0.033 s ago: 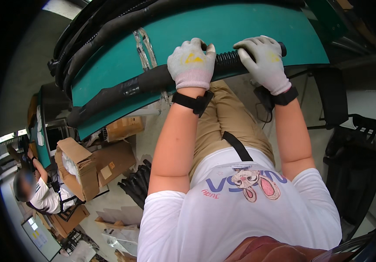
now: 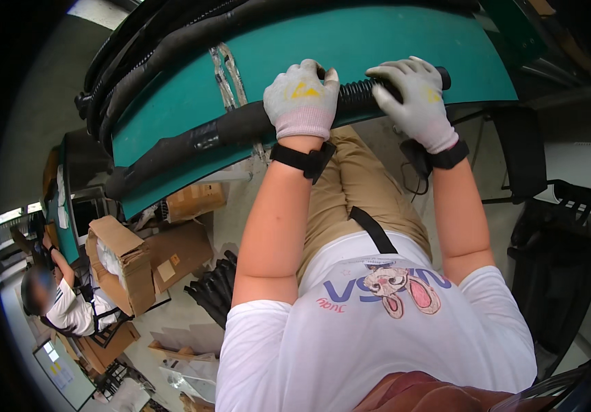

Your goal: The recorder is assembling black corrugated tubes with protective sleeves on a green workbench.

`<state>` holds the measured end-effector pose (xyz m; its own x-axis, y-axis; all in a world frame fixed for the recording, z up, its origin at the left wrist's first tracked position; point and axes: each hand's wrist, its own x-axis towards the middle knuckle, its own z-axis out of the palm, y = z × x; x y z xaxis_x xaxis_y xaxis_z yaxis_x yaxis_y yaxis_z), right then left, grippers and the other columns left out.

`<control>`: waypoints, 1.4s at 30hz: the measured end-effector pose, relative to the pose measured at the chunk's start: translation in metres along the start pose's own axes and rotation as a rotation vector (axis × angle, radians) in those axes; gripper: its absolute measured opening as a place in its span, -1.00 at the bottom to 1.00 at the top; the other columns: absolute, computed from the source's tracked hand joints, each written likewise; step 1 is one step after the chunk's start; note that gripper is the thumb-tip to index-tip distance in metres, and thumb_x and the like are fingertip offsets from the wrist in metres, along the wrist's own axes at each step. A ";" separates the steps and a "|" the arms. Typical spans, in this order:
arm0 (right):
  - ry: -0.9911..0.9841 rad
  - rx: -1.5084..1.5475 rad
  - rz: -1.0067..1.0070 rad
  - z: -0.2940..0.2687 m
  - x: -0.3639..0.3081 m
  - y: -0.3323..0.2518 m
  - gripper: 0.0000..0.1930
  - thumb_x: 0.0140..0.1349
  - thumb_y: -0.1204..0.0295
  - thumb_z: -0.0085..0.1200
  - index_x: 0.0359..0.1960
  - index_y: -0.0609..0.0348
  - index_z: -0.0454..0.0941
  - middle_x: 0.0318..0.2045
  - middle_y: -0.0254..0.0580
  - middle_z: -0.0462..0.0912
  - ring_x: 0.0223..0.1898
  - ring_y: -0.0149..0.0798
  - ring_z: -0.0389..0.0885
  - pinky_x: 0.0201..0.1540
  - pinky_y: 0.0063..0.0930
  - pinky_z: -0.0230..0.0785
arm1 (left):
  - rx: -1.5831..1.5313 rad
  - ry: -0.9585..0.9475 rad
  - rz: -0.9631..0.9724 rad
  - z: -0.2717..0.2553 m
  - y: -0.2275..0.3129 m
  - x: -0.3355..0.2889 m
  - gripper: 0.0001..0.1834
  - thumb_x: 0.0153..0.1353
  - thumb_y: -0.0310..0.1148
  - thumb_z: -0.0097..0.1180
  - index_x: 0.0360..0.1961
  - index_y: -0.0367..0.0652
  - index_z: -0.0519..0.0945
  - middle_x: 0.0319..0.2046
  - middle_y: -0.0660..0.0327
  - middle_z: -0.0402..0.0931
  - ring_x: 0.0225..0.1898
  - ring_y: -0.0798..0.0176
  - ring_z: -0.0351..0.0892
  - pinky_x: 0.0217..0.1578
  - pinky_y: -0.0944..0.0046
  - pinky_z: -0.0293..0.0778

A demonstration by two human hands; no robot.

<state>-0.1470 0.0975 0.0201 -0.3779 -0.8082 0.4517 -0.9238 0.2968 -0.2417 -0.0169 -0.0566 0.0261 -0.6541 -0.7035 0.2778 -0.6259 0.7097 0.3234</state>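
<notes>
A long black hose (image 2: 172, 149) in a soft dark sleeve lies along the near edge of the green tabletop (image 2: 350, 41). At its right part the sleeve ends and bare ribbed corrugated hose (image 2: 358, 95) shows. My left hand (image 2: 302, 99), in a grey-white glove, is closed around the sleeve near that end. Farther right, my gloved right hand (image 2: 412, 99) curls over the corrugated hose, its thumb on the near side, slightly blurred. The smooth black hose end (image 2: 444, 77) sticks out past it. My palms and the hose beneath them are hidden.
More black hoses (image 2: 137, 65) lie bunched along the table's far left. Two clear plastic-wrapped strips (image 2: 227, 75) cross the tabletop. Opened cardboard boxes (image 2: 124, 268) and a dark bundle (image 2: 213, 288) stand at left below; a seated person (image 2: 69, 302) is beyond. A black chair (image 2: 556, 261) stands at right.
My right thumb has lifted and shifted slightly on the corrugated hose. My left hand stays in place on the sleeve.
</notes>
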 end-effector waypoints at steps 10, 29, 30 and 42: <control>-0.200 -0.155 -0.137 0.003 0.013 0.012 -0.64 0.44 0.18 -0.12 -0.03 0.02 0.72 0.05 -0.17 0.71 0.05 -0.06 0.66 0.33 -0.09 0.29 | -0.351 -0.071 -0.091 -0.001 -0.025 0.040 -0.55 0.39 0.00 0.13 0.12 -0.07 0.67 0.02 -0.04 0.70 0.10 -0.10 0.66 0.18 0.00 0.51; 0.021 0.338 0.074 0.013 0.021 0.038 -0.59 0.29 0.25 0.03 0.13 -0.01 0.69 0.17 -0.05 0.62 0.34 -0.05 0.44 0.53 -0.11 0.06 | 0.007 -0.162 0.396 -0.009 -0.047 0.019 -0.33 0.19 0.04 0.36 0.31 0.09 0.58 0.19 0.13 0.62 0.24 -0.03 0.55 0.29 0.01 0.40; 0.019 0.274 0.049 0.014 0.017 0.037 -0.56 0.27 0.25 0.04 0.17 -0.03 0.66 0.19 -0.08 0.62 0.34 -0.06 0.44 0.57 -0.09 -0.02 | 0.023 -0.198 0.349 -0.009 -0.043 0.020 -0.30 0.19 0.13 0.32 0.31 0.10 0.58 0.18 0.14 0.62 0.24 -0.03 0.54 0.30 0.02 0.39; -0.104 -0.029 0.170 0.018 0.037 0.015 -0.44 0.12 -0.10 0.13 0.06 -0.09 0.73 0.10 -0.21 0.68 0.28 -0.09 0.51 0.59 -0.03 -0.14 | 0.060 -0.290 0.147 -0.013 -0.023 0.030 -0.36 0.16 0.29 0.22 0.14 0.19 0.73 0.08 0.18 0.68 0.20 0.02 0.58 0.24 0.06 0.41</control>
<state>-0.1735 0.0625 0.0176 -0.5213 -0.7931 0.3152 -0.8494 0.4467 -0.2809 -0.0169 -0.0947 0.0393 -0.8277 -0.5593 0.0454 -0.5339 0.8098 0.2431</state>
